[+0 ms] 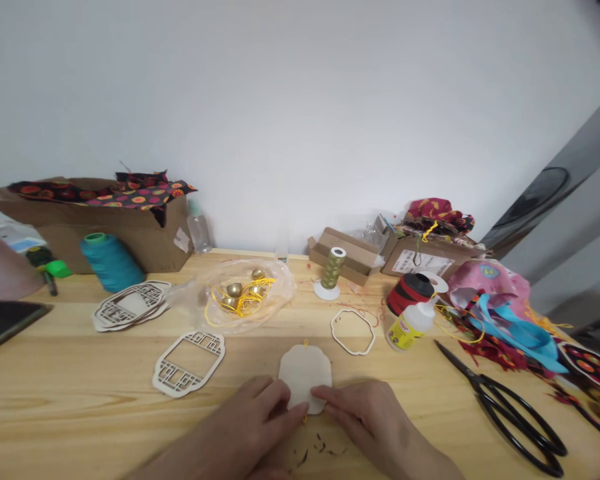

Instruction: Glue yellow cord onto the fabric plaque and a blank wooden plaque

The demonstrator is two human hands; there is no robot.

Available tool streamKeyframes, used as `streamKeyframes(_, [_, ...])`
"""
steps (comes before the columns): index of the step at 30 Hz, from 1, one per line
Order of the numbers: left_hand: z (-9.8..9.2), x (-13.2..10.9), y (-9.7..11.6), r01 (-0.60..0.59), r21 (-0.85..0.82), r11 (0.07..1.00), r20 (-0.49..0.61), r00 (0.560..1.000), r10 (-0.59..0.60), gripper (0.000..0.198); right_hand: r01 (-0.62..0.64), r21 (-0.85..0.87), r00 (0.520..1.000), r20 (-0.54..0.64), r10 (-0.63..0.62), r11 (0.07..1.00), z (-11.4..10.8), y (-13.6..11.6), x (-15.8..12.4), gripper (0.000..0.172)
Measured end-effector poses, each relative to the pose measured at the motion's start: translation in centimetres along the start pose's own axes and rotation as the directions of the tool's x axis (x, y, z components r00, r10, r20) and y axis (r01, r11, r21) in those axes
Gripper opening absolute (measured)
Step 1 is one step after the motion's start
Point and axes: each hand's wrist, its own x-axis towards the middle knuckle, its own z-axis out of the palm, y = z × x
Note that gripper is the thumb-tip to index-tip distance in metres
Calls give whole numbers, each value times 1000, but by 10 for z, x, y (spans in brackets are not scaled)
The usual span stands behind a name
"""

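A pale, scallop-edged plate (306, 373) lies on the wooden table, with a small yellow cord loop at its top edge and a bit of yellow at its bottom edge. My left hand (260, 417) grips the plate's lower left side, thumb along the bottom edge. On the lower right side, my right hand (367, 413) pinches the plate, one finger resting on its face. To the left lies a lattice-cut frame (219, 344); a thin outline frame (334, 328) is at the upper right of the plate. Dark scraps (320, 443) lie between my hands.
Black scissors (480, 381) and a glue bottle (411, 325) are on the right, near ribbon spools and fabric. Behind are a bag with brass bells (234, 289), a green thread spool (333, 268), a teal cone (111, 262) and a cardboard box (165, 243).
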Motion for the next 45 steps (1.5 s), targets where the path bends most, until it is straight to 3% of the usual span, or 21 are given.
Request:
streamKeyframes(4, [-4, 5, 2, -17, 57, 998, 28, 999, 16, 45, 2, 14, 1000, -13, -2, 1000, 1, 0, -1, 32])
streamKeyframes(8, [-3, 3, 2, -12, 22, 1000, 31, 999, 12, 48, -5, 23, 1000, -20, 6, 1000, 0, -1, -1, 32])
streamKeyframes(12, [3, 5, -11, -38, -249, 968, -114, 993, 10, 51, -21, 121, 998, -50, 28, 992, -1, 1, 2, 30])
streamKeyframes(15, [2, 11, -27, -28, -456, 889, -259, 961, -102, 37, -47, 284, 985, -149, 92, 958, 0, 5, 4, 28])
streamKeyframes(18, [-2, 11, -41, 24, -453, 891, -363, 908, -209, 32, -39, 392, 946, -282, 161, 919, 4, 8, 2, 27])
streamKeyframes(20, [-1, 8, -46, 70, -342, 937, -404, 889, -214, 40, -48, 325, 923, -347, 166, 945, 7, 9, -1, 25])
streamKeyframes(23, [3, 6, -45, 103, -208, 973, -368, 913, -175, 60, -68, 164, 919, -373, 125, 984, 13, 5, -4, 31])
streamKeyframes(27, [6, 13, -37, 45, -189, 981, -286, 953, -99, 71, 41, 6, 957, -288, -37, 999, 15, -11, -5, 29])
streamKeyframes(32, [5, 20, -31, 4, -240, 971, -294, 953, -77, 70, 59, -171, 982, -165, -88, 983, 13, -26, -4, 22])
streamKeyframes(36, [7, 20, -32, 5, -239, 971, -299, 951, -79, 67, 13, -295, 975, -206, -77, 955, 19, -25, -2, 18])
streamKeyframes(39, [9, 20, -33, 2, -227, 974, -312, 947, -75, 65, 26, -404, 953, -267, -145, 914, 25, -24, 1, 17])
streamKeyframes(45, [13, 19, -36, 19, -185, 983, -314, 946, -77, 61, 121, -599, 936, -197, -292, 792, 34, -30, 5, 8])
